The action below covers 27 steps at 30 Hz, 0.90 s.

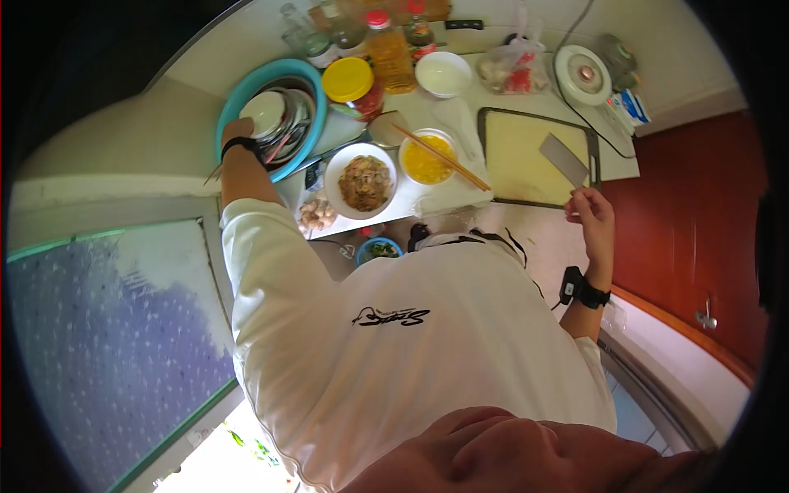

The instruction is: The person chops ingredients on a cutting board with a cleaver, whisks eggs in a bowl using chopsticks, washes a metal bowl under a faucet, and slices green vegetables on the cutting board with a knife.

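Note:
My left hand (237, 131), a black band at its wrist, is at the left rim of a blue basin (223, 111) that holds bowls and metal dishes; its fingers are hidden. At the right, my right hand (587, 205) has its fingers curled at the handle end of a cleaver (563, 159), whose blade lies over a pale cutting board (518, 156) with a dark rim. Between my hands stand a white bowl of brown chopped food (364, 182) and a bowl of yellow beaten egg (426, 160), with chopsticks (460, 170) across it.
Behind the bowls are a yellow-lidded jar (348, 80), an oil bottle (389, 57) and a white bowl (444, 74). A plastic bag (516, 67) and a white round appliance (583, 75) stand at the back right. Ginger (316, 214) lies by the front edge. A small blue bowl (380, 249) holds greens.

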Each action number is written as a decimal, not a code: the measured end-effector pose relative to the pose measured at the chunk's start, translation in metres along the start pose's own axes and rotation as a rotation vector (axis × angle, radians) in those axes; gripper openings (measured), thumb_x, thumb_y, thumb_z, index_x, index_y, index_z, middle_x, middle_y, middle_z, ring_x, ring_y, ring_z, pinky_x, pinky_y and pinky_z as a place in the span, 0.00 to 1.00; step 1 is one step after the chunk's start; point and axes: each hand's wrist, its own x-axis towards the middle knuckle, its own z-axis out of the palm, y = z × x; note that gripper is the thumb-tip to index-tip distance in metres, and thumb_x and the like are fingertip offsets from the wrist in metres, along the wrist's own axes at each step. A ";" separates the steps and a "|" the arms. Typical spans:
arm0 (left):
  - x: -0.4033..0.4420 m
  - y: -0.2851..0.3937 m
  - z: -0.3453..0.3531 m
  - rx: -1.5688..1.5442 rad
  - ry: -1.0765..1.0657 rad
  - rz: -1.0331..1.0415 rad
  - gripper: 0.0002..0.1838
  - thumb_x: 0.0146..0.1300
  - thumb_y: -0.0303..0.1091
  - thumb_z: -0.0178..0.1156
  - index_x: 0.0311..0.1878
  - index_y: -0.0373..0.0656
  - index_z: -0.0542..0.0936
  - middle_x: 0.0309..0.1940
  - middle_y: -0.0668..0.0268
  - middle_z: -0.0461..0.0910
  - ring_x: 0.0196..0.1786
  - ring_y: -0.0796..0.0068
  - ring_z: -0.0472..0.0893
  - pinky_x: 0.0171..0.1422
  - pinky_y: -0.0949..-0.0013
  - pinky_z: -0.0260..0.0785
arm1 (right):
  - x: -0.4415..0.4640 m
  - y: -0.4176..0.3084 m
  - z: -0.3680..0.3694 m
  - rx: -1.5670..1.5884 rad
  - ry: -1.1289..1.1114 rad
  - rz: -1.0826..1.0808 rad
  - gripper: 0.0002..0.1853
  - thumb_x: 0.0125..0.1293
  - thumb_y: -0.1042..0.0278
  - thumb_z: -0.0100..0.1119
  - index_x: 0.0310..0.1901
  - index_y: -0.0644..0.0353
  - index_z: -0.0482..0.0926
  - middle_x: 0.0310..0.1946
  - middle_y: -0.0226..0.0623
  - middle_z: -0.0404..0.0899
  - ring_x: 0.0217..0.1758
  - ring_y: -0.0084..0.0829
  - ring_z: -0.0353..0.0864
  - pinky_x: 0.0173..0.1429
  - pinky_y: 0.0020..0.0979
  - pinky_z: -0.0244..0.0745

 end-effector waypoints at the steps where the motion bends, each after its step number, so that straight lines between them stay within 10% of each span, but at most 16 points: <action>1: -0.007 0.001 0.001 -0.085 0.125 -0.033 0.16 0.48 0.35 0.52 0.35 0.32 0.80 0.34 0.47 0.82 0.35 0.51 0.82 0.46 0.54 0.72 | 0.002 0.003 -0.002 -0.006 -0.004 0.006 0.10 0.68 0.62 0.58 0.41 0.61 0.79 0.28 0.30 0.80 0.31 0.19 0.78 0.36 0.21 0.74; 6: -0.040 0.020 -0.048 -0.388 -0.029 -0.184 0.17 0.52 0.31 0.56 0.44 0.30 0.79 0.36 0.53 0.79 0.29 0.61 0.81 0.29 0.66 0.76 | 0.008 0.001 0.002 -0.012 -0.015 -0.004 0.10 0.67 0.62 0.58 0.41 0.61 0.79 0.29 0.29 0.80 0.32 0.19 0.78 0.36 0.21 0.74; 19: -0.078 -0.029 -0.061 -1.336 -0.100 -0.269 0.14 0.52 0.25 0.54 0.41 0.27 0.74 0.34 0.51 0.80 0.34 0.66 0.85 0.25 0.81 0.73 | 0.013 -0.015 0.017 -0.076 -0.074 -0.030 0.11 0.68 0.62 0.57 0.41 0.62 0.79 0.29 0.28 0.79 0.32 0.18 0.77 0.38 0.22 0.74; 27: -0.083 -0.026 -0.046 -1.409 -0.188 -0.379 0.12 0.55 0.24 0.53 0.43 0.30 0.74 0.38 0.52 0.80 0.35 0.64 0.85 0.24 0.83 0.74 | 0.033 -0.075 0.082 -0.064 -0.467 -0.217 0.08 0.68 0.68 0.57 0.41 0.64 0.77 0.28 0.29 0.78 0.32 0.18 0.77 0.37 0.20 0.72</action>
